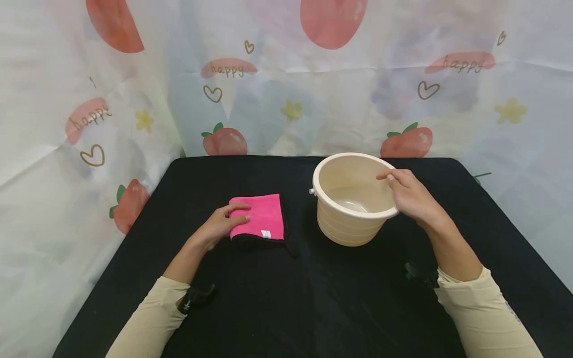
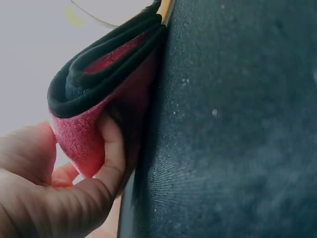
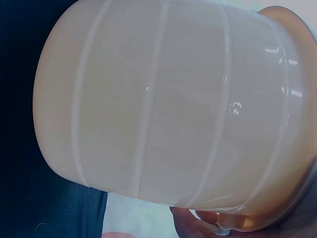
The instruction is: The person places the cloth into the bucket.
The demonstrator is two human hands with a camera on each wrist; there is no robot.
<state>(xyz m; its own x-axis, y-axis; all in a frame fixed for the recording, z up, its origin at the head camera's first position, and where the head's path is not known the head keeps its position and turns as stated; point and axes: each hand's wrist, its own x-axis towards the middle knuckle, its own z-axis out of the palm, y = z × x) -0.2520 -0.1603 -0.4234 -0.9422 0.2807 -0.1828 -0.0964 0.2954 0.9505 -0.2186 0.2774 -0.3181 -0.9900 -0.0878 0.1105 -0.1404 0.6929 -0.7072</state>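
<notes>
A folded pink cloth (image 1: 261, 214) with black edging and a small white tag lies left of centre on the table. My left hand (image 1: 217, 226) pinches its left edge. In the left wrist view, the cloth's folded layers (image 2: 81, 134) show between thumb and fingers, close over the black surface. To the right stands a cream plastic bucket (image 1: 349, 226), its mouth facing up and its inside partly visible. My right hand (image 1: 412, 196) grips the bucket's right rim, one finger reaching over the inside. The ribbed bucket wall (image 3: 183, 99) fills most of the right wrist view, where fingertips show beside the rim.
Black fabric covers the table (image 1: 277, 303). A pale printed curtain (image 1: 313, 104) with peaches, hearts and stars hangs along the back and sides. Dark wrist straps (image 1: 188, 300) sit at both sleeve cuffs.
</notes>
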